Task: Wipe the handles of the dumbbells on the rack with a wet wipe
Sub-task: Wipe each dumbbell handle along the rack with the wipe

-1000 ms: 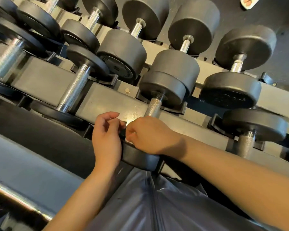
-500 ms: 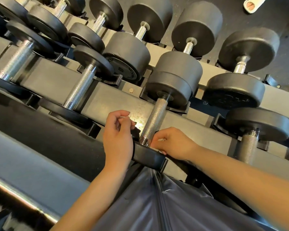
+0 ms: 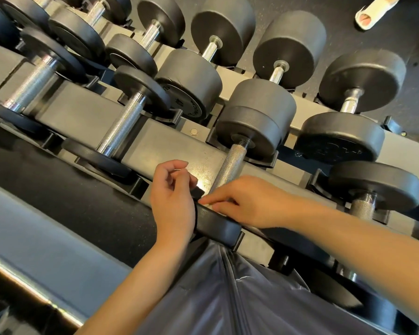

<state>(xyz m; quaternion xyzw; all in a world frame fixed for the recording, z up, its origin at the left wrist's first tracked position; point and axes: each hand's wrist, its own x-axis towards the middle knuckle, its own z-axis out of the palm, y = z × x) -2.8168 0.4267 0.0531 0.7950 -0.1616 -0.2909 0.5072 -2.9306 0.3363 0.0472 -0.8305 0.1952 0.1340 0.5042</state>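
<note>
A: What carries it all?
B: A grey steel tiered rack (image 3: pixel 169 143). On its near tier lies the black-ended dumbbell (image 3: pixel 249 131), far head up against the back rail, near head at the front edge.

A: And its knurled chrome handle (image 3: pixel 232 165)?
B: Its long axis runs up and away from both hands, bare metal, glinting. The right hand (image 3: pixel 249 201) is nearer, fingers curled low at the handle's foot, pinching a sliver of pale wet wipe (image 3: pixel 209 207), I think; it is mostly hidden.

A: The left hand (image 3: pixel 173 201)?
B: Just beside, left of the handle, fingers loosely curled, seemingly holding nothing.
</note>
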